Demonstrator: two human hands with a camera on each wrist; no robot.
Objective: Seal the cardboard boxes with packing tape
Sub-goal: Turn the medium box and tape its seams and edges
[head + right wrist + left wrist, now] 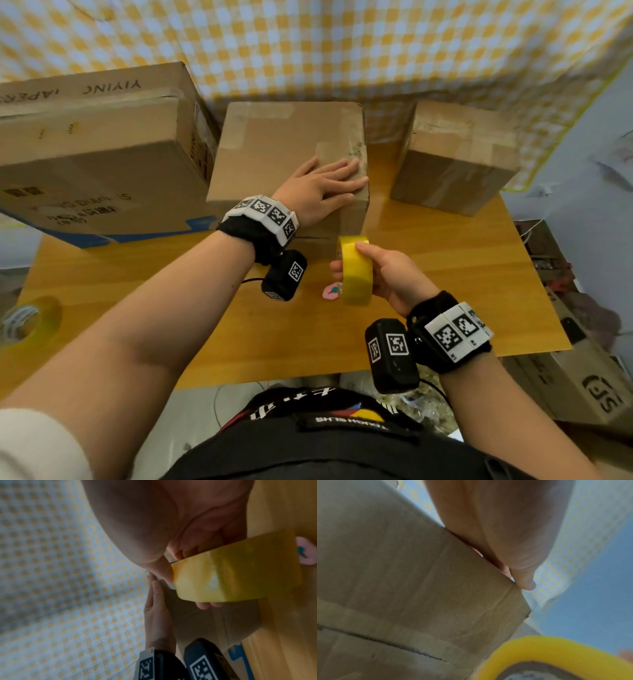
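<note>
1. Now we have our left hand (320, 190) lying flat, fingers straight and together, on the top of the middle brown cardboard box (274, 150), near its right near corner; in the left wrist view the fingertips (527, 584) reach that corner's edge.
2. We hold the yellow roll of packing tape (356, 274) on edge in our right hand (394, 277), thumb over its top and fingers curled round the far side, just in front of the middle box's near face and above the orange-brown wooden table (445, 274).
3. To the left we see a large brown cardboard box with blue trim and printed lettering (96, 154), touching or nearly touching the middle box; we cannot tell which.
4. To the right stands a smaller brown cardboard box (455, 161), apart from the middle one.
5. At the table's left near edge lies a second, clear-yellowish tape roll (27, 322).
6. A small pink sticker (330, 291) lies on the table beside the held roll.
7. Behind the boxes hangs a yellow-and-white checked cloth (342, 44).
</note>
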